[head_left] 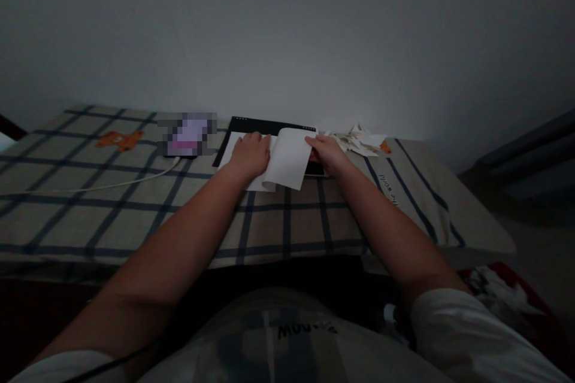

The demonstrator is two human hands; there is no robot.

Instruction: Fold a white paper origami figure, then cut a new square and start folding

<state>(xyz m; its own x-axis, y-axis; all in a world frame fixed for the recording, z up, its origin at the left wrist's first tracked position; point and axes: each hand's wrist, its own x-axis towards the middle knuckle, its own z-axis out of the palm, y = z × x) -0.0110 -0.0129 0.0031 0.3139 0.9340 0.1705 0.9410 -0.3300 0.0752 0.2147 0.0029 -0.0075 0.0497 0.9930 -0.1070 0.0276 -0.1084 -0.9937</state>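
A sheet of white paper [291, 158] is bent over in a curl at the middle of the table. My right hand [331, 153] pinches its right edge between thumb and fingers. My left hand [251, 154] lies palm down on the flat white paper [228, 145] to the left, fingers resting against the curl. Behind and partly under the paper lies a black sheet or board [269, 126] with a row of small holes along its far edge. What lies below my right hand is mostly hidden.
The table has a checked cloth [287, 227]. A phone [188, 134] with a white cable [135, 181] and an orange cut-out shape [119, 140] lie to the left. Paper scraps [359, 140] are heaped at the right. A wall [287, 42] stands behind; a red bin [534, 287] is lower right.
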